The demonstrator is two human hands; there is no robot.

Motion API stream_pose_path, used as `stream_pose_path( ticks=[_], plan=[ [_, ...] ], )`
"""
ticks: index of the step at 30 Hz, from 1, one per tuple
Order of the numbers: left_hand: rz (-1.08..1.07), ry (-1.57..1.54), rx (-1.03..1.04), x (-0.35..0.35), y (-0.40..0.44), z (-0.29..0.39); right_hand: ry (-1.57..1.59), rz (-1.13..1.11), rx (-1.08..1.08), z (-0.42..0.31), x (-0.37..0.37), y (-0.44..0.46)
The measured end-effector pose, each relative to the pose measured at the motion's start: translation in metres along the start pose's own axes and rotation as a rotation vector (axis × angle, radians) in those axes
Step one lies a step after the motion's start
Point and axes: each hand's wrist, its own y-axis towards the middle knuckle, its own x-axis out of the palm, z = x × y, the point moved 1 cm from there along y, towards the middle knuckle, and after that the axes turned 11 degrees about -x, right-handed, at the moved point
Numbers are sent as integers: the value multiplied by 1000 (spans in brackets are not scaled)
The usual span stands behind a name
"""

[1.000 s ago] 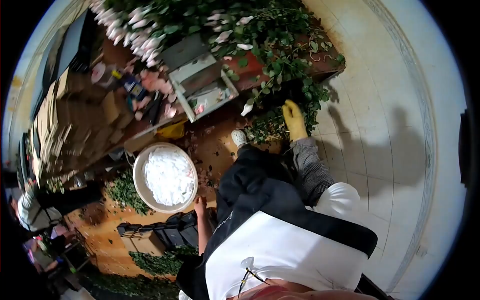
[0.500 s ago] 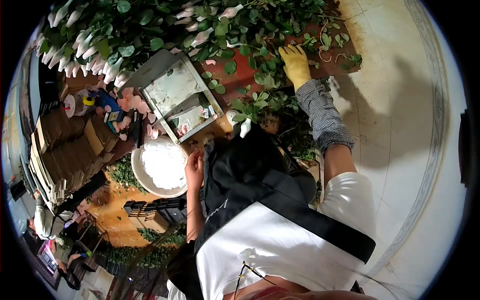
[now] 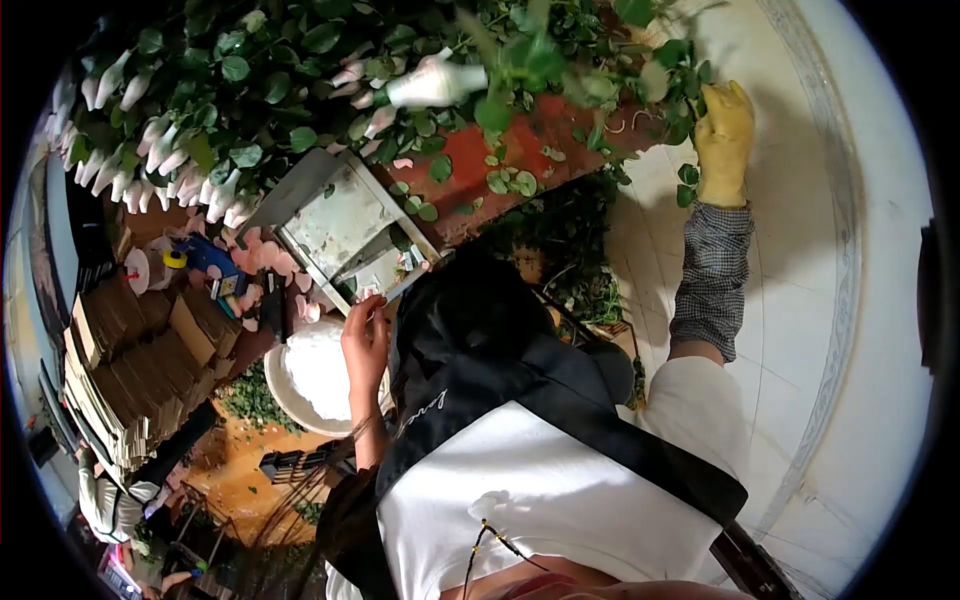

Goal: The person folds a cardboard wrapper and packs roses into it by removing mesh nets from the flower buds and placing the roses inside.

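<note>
By the near edge of the metal box (image 3: 335, 215), holds the left hand (image 3: 365, 345) half-curled, cannot tell whether gripping anything; over the red table (image 3: 545, 130), suspends a rose (image 3: 440, 87), grasped by its leafy stem in the gloved right hand (image 3: 725, 135) beyond the right edge, likely to spare the bud.

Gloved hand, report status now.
Gloved right hand closed on leafy stem. Bare left hand beside metal tray, grip unclear. Heaped flowers crowd red tabletop.
</note>
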Motion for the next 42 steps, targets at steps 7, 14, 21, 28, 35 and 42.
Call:
stream_pose_path(
  ticks=[7,14,21,28,35,42],
  plan=[
    [132,-26,188,-23,13,27,67,125,131,-21,32,52],
    [273,8,226,-24,19,38,223,284,29,-57,70,174],
    [186,122,113,-7,12,60,156,-165,-23,-211,275,105],
    [286,188,83,-7,5,66,119,-192,-148,-188,268,145],
    [260,250,79,2,16,87,606,163,-451,-156,245,166],
    [356,102,10,13,3,62,515,573,-45,-98,195,183]
  ],
)
